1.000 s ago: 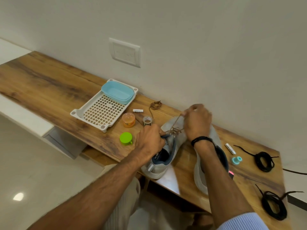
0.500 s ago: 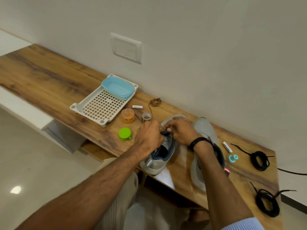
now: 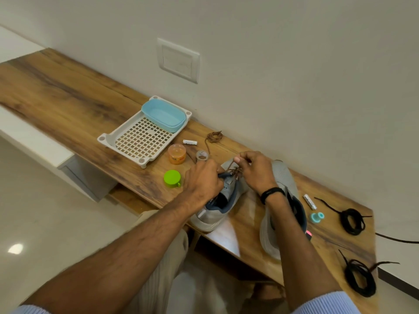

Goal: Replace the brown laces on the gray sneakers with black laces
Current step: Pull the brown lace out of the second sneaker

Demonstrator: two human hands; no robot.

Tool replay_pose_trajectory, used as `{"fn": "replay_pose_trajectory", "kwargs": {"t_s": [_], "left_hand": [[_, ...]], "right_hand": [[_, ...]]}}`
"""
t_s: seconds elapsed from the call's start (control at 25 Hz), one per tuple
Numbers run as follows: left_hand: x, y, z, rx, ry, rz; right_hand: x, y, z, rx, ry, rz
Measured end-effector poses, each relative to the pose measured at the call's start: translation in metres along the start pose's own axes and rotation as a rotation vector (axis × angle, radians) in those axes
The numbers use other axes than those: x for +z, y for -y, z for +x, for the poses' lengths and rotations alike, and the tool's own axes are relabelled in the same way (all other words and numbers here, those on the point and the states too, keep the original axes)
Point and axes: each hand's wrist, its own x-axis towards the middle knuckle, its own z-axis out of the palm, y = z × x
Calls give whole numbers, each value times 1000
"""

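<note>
Two gray sneakers stand on the wooden shelf. My left hand (image 3: 204,180) grips the left sneaker (image 3: 215,214) at its tongue. My right hand (image 3: 255,171) pinches a strand of the brown lace (image 3: 233,169) still threaded in that shoe, pulling it up over the eyelets. The right sneaker (image 3: 283,177) lies behind my right forearm, partly hidden. A loose brown lace (image 3: 213,137) lies coiled near the wall. Two black lace bundles, one (image 3: 352,220) farther back and one (image 3: 360,279) near the front edge, rest at the right end of the shelf.
A white perforated tray (image 3: 136,141) holds a blue tub (image 3: 164,116). Near it are an orange jar (image 3: 176,154), a green lid (image 3: 172,177), a tape roll (image 3: 201,155), and a battery (image 3: 190,142). Another battery (image 3: 310,201) and a teal spool (image 3: 317,217) lie right of the shoes.
My right hand dropped from a raised pull to the eyelets, then rose again with a strand of brown lace. My left hand stayed on the left sneaker.
</note>
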Motion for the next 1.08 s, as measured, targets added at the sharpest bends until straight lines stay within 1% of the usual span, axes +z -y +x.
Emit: {"fn": "replay_pose_trajectory", "kwargs": {"t_s": [0.04,0.12,0.24,0.48,0.6,0.8,0.92,1.08], "left_hand": [[-1,1,0,-5,0,-15],[-1,0,2,21,9,0],[0,-6,4,96,-2,128],[-8,-7,1,218,19,259],[-9,-8,0,222,39,250],[-6,-10,1,186,28,217],[-6,-15,2,172,19,228],[-2,-18,6,212,30,279]], "right_hand": [[-1,0,0,5,32,7],[0,2,-3,25,42,0],[3,2,-4,59,38,34],[2,1,-3,125,35,97],[1,4,-4,128,-29,54],[1,14,-15,90,-201,-224],[5,19,-20,90,-268,-229],[9,21,-20,120,-280,-197]]}}
